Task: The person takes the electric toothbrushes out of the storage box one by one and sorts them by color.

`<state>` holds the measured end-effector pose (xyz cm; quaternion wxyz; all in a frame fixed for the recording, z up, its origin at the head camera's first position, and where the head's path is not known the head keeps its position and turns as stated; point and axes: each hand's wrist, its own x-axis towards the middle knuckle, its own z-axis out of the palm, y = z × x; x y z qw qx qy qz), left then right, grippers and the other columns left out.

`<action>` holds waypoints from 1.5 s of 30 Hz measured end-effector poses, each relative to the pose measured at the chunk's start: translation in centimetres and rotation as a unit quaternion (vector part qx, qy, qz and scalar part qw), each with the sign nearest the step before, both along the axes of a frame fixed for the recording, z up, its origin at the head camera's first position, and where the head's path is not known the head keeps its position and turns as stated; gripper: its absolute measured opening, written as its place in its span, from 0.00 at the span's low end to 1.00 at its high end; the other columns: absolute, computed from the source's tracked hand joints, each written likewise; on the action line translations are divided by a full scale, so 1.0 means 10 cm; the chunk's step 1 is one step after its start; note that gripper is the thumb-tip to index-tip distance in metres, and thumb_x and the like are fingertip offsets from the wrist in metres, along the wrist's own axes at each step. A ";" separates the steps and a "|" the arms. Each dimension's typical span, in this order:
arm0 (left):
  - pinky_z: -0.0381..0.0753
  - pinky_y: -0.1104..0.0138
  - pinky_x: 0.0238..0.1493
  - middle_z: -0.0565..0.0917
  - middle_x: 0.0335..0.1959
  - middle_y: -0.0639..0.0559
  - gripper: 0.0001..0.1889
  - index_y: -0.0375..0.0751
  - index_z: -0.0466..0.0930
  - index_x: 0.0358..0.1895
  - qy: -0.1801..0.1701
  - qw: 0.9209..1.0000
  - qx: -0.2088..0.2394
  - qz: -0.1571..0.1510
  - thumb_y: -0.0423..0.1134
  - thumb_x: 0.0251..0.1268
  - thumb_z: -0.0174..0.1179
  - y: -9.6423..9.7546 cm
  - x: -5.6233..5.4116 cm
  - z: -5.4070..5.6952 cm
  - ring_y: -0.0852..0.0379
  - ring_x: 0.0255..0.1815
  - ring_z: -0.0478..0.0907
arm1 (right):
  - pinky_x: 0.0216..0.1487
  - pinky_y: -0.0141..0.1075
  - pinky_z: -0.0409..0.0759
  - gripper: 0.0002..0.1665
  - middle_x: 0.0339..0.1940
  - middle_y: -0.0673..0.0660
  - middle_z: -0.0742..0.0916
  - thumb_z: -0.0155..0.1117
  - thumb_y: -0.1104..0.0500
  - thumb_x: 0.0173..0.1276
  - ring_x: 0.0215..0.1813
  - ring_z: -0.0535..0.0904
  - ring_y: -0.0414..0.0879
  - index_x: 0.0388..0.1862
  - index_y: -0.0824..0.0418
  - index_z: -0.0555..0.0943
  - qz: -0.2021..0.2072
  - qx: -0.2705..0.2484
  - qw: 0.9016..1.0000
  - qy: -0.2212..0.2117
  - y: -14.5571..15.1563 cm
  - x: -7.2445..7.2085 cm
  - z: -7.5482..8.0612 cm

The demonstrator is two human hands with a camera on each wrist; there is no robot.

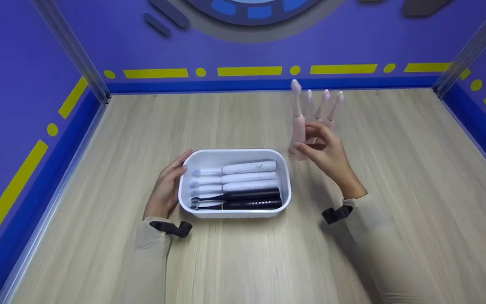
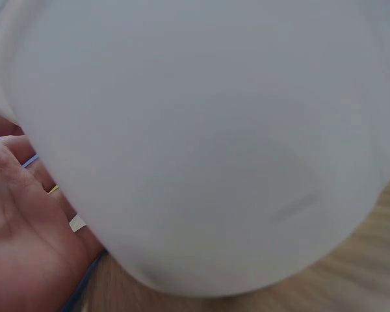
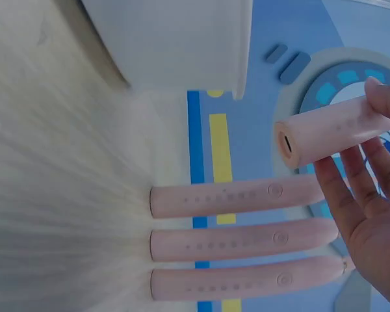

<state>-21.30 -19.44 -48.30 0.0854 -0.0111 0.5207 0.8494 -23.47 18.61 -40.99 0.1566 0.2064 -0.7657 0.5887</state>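
My right hand [image 1: 329,154] pinches a pink electric toothbrush [image 1: 298,126] between thumb and fingers, brush head up; in the right wrist view its handle [image 3: 331,130] shows the base end, lifted off the table. Three more pink electric toothbrushes [image 3: 234,198] stand upright in a row beyond that hand, partly hidden by it in the head view. At the left end of a white plastic bin [image 1: 234,214], my left hand [image 1: 167,185] grips the rim and side wall. Inside lie several white electric toothbrushes [image 1: 249,167] and black electric toothbrushes [image 1: 251,195], side by side, heads to the left.
The bin is on a light wood-grain table [image 1: 243,261]. Blue panels with yellow marks [image 1: 249,71] wall in the back and both sides. Each wrist wears a black strap-on camera [image 1: 171,228].
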 end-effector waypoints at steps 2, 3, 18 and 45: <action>0.54 0.62 0.76 0.59 0.76 0.48 0.26 0.34 0.57 0.73 0.000 1.000 -0.001 -0.002 0.28 0.72 0.40 0.00 0.00 0.00 0.55 0.75 0.56 | 0.40 0.25 0.81 0.27 0.40 0.48 0.81 0.69 0.73 0.56 0.43 0.79 0.39 0.56 0.71 0.75 -0.015 -0.005 1.000 0.005 0.03 0.00 -0.01; 0.54 0.62 0.76 0.59 0.76 0.48 0.26 0.34 0.57 0.73 0.000 1.000 -0.001 -0.002 0.28 0.72 0.40 0.00 0.00 0.00 0.55 0.75 0.56 | 0.40 0.25 0.81 0.27 0.41 0.47 0.81 0.68 0.73 0.56 0.43 0.79 0.38 0.56 0.71 0.75 -0.022 -0.005 1.000 0.008 0.05 0.00 -0.02; 0.52 0.62 0.77 0.58 0.76 0.46 0.27 0.33 0.55 0.73 0.006 1.000 0.005 -0.003 0.28 0.72 0.40 0.00 -0.01 -0.02 0.53 0.76 0.54 | 0.41 0.25 0.81 0.25 0.39 0.46 0.81 0.64 0.77 0.56 0.43 0.79 0.38 0.53 0.80 0.68 -0.081 -0.068 0.992 0.063 0.16 0.10 0.07; 0.50 0.62 0.77 0.58 0.76 0.45 0.26 0.30 0.54 0.73 0.016 1.000 0.005 0.005 0.26 0.72 0.39 0.01 0.01 -0.01 0.54 0.77 0.52 | 0.39 0.24 0.81 0.25 0.39 0.46 0.81 0.67 0.73 0.57 0.43 0.78 0.39 0.54 0.72 0.72 -0.154 -0.075 0.984 0.047 0.48 -0.12 -0.30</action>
